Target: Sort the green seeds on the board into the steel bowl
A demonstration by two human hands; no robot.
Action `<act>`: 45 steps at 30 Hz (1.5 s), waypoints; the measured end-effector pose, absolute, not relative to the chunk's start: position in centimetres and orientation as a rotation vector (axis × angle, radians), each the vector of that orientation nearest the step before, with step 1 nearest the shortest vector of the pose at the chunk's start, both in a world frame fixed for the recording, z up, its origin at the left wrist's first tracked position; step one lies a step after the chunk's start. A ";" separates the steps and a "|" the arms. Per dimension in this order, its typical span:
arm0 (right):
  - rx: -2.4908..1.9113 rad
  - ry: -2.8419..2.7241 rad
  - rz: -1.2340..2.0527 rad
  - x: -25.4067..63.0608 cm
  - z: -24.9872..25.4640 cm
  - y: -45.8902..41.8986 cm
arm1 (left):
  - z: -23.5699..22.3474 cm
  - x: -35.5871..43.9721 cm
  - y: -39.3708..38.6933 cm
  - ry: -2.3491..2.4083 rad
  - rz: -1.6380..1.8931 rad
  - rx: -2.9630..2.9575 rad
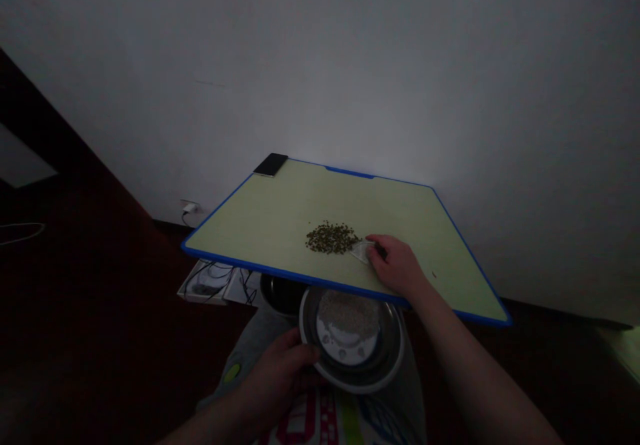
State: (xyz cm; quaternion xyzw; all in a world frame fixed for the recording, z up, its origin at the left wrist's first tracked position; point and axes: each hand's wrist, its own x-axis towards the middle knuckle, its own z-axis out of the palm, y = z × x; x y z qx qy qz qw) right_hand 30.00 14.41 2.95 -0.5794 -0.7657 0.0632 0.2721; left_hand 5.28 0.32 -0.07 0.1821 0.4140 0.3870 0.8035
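Observation:
A loose pile of small brown-green grains [331, 238] lies on the pale yellow tabletop [280, 208]. At its right edge my right hand [397, 265] is closed on a translucent flat scoop [361, 251], whose front edge touches the grains. The scoop's exact kind is hard to make out in the dim light. Below the table's front edge, my left hand [293, 361] grips the left rim of a round metal bowl [393, 365], thumb over the rim. Inside the bowl is a whitish round bottom [345, 345] partly covered by fine grainy matter.
A dark flat tablet or phone [271, 164] lies on the table's far left corner. A dark pot [281, 293] is partly hidden under the front edge, beside a white tray [205, 281] with black cables. A plugged-in charger [189, 209] is on the wall behind.

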 end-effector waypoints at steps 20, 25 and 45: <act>-1.561 -2.048 0.160 30.2 2.6 14.9 | -0.3 5.3 0.4 0.879 0.833 0.370; -1.523 -2.082 0.176 30.2 2.4 15.1 | 0.1 5.3 0.3 0.901 0.827 0.379; -1.509 -2.144 0.204 29.8 2.8 14.8 | 0.1 5.3 0.4 0.887 0.831 0.380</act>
